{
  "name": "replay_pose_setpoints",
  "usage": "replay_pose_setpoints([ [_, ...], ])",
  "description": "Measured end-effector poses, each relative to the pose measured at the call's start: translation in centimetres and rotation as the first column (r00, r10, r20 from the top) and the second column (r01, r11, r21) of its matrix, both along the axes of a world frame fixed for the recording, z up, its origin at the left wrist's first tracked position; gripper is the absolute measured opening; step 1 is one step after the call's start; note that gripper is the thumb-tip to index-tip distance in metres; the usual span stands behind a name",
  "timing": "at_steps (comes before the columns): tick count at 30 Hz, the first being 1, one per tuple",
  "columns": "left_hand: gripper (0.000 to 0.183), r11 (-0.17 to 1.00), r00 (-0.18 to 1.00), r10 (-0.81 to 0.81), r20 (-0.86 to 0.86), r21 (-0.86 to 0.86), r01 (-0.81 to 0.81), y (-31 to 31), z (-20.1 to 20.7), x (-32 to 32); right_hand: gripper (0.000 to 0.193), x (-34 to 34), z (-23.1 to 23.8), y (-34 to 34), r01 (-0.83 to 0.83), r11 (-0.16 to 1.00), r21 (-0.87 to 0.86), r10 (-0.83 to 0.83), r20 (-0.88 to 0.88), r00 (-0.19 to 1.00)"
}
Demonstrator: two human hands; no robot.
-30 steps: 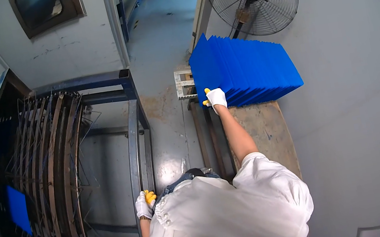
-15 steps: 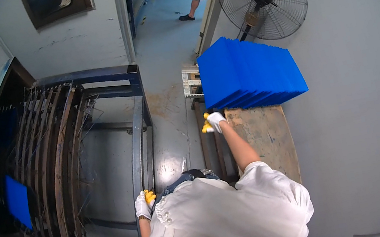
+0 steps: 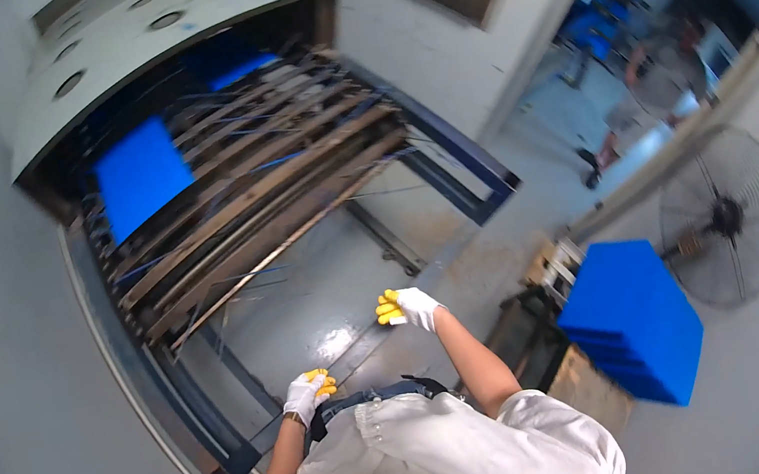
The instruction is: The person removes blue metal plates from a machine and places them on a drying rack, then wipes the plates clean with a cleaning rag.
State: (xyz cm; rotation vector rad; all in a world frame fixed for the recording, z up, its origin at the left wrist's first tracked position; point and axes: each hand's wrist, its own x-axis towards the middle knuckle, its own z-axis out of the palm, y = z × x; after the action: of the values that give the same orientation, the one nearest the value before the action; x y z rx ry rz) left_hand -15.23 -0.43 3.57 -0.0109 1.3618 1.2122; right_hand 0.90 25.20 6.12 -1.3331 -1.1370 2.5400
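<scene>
My left hand point(image 3: 309, 395), in a white glove with yellow fingers, is low in front of my waist. Its fingers are loosely bent and a little apart, with nothing seen in them. My right hand point(image 3: 415, 309), gloved alike, reaches out farther ahead, fingers partly bent and apart, holding nothing. Both hang near the front bar of a dark metal frame point(image 3: 485, 203). Beyond them is a rack of brown slats point(image 3: 262, 202) with thin wires. A blue sheet point(image 3: 144, 177) lies on its far left part, and another blue sheet point(image 3: 239, 64) lies farther back under a pale hood.
The pale hood point(image 3: 187, 9) with round holes covers the rack's far end. To the right, a stack of blue sheets point(image 3: 634, 324) rests on a wooden-topped bench point(image 3: 583, 384). A standing fan point(image 3: 725, 211) is behind it. A doorway opens at the upper right, its scene blurred.
My view has turned left, bringing the rack in front of me and the blue stack to the right. My right hand has come away from the stack's side to the front of the frame.
</scene>
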Motion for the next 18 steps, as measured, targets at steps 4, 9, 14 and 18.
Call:
replay_pose_setpoints([
  [4,0.023,0.993,0.995,0.1,-0.01,-0.056,-0.101,-3.1,0.0,-3.2,0.033,-10.1,3.7,-1.6,-0.379,0.923,0.062,0.382,-0.056,0.922],
  [9,0.028,0.957,0.956,0.282,0.08,-0.099,-0.274,-4.7,-0.8,-6.8,0.033,-24.5,11.8,-4.1,-0.619,0.76,0.196,0.649,-0.211,0.731],
  [14,0.018,0.893,0.89,0.448,0.084,0.001,-0.45,-5.1,-4.0,-9.2,0.035,-37.7,14.2,-6.8,-0.361,0.922,0.137,0.386,-0.351,0.853],
  [18,0.02,0.901,0.901,0.419,0.112,0.076,-0.428,-4.9,-4.7,-10.2,0.037,-44.1,12.2,-5.8,-0.303,0.953,-0.006,0.272,-0.425,0.864],
])
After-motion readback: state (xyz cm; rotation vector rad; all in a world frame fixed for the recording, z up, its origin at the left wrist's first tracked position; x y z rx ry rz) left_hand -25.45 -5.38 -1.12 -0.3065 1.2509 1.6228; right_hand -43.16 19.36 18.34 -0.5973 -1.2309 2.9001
